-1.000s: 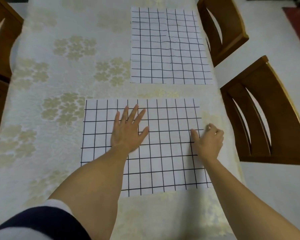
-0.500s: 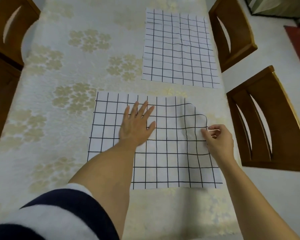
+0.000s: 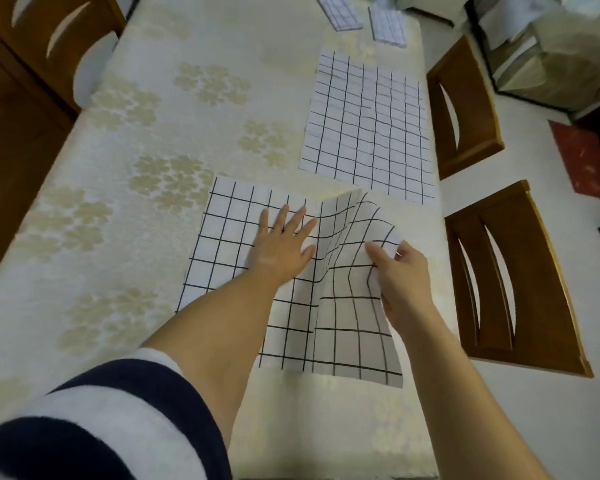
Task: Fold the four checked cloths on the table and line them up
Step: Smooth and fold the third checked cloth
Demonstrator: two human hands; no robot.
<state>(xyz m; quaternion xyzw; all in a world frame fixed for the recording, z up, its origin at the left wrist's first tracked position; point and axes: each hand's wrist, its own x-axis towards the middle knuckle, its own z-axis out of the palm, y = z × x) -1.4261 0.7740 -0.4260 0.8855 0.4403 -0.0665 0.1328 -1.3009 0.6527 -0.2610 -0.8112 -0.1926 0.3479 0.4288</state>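
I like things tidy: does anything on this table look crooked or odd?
At the far end, the left folded cloth sits askew to the right folded cloth, so they are not lined up. The flat cloth has wrinkles bending its grid. The near cloth bulges only because the right hand lifts its edge.

Surface: we see the tabletop [image 3: 118, 237], cream with pale gold flower clusters.
Nearest us: the near cloth [image 3: 229, 244], left part flat, right part raised.
Beyond it: the middle cloth [image 3: 368, 126], flat, by the right edge.
Far end: the left small cloth [image 3: 340, 12] and right small cloth [image 3: 387, 27], side by side.
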